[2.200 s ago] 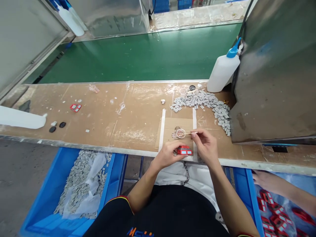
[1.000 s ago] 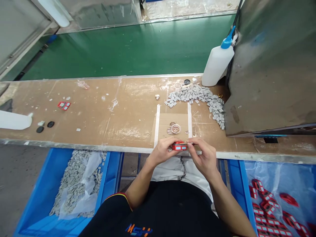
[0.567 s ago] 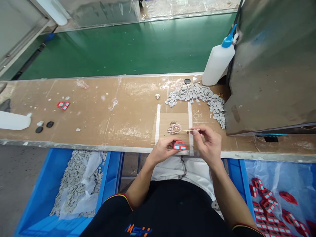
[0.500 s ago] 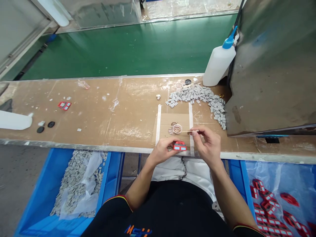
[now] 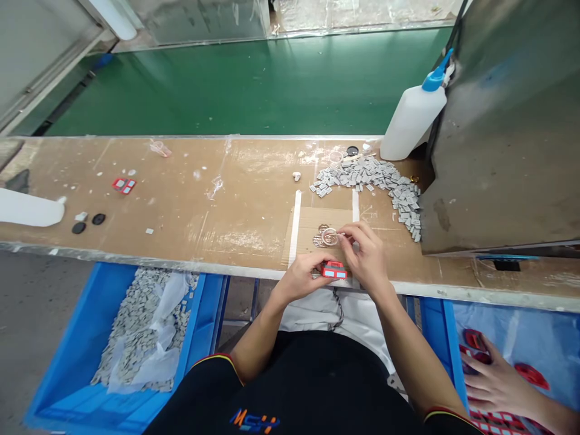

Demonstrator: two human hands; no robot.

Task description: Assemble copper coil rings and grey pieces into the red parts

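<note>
My left hand (image 5: 301,278) is closed on a small red plastic piece with pale rectangular panels (image 5: 334,270), held at the table's front edge. My right hand (image 5: 366,257) pinches a thin stick, mostly hidden by the fingers. Its fingertips are at the rim of a small clear round cup (image 5: 329,237), where the stick's tip seems to reach. Under the cup lies a corrugated cardboard sheet (image 5: 310,220) with dark wet-looking marks, taped down by white strips.
Small grey tiles (image 5: 362,174) lie heaped behind my right hand, near a white squeeze bottle (image 5: 410,121). A blue bin of grey pieces (image 5: 136,332) stands left. Another person's hand (image 5: 496,383) reaches into the right bin among red pieces. A metal housing (image 5: 502,139) bounds the right.
My right hand has moved left to the cup with the stick. My left hand still holds the red piece. Another person's hand has entered the right bin. The view has shifted slightly.
</note>
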